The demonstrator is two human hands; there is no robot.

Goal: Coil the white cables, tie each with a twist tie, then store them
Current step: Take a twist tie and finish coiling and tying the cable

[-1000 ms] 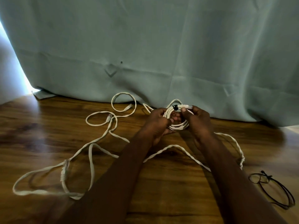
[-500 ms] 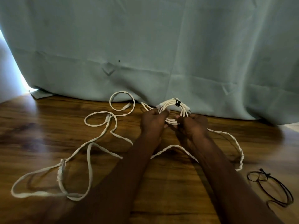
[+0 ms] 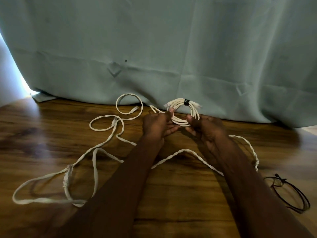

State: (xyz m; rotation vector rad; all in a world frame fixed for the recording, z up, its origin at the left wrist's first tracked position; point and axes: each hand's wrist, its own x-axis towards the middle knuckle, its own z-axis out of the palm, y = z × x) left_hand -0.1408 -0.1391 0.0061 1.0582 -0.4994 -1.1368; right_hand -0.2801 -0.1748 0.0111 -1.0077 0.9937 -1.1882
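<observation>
Both hands, left hand (image 3: 158, 125) and right hand (image 3: 206, 128), are clamped on the tied coil (image 3: 184, 111), held upright between them. Loose cables (image 3: 96, 152) are left nearer the left hand.

Dim, soft-focus scene; daylight glare at left curtain (image 3: 154, 48) edge.

Small white coil (image 3: 184, 114) with a black tie (image 3: 186, 102) round its top is sitting upright by the floor's far edge. Two loose flat white cables (image 3: 96, 158) are sprawling left; a twisted one (image 3: 193, 153) is trailing right.
</observation>
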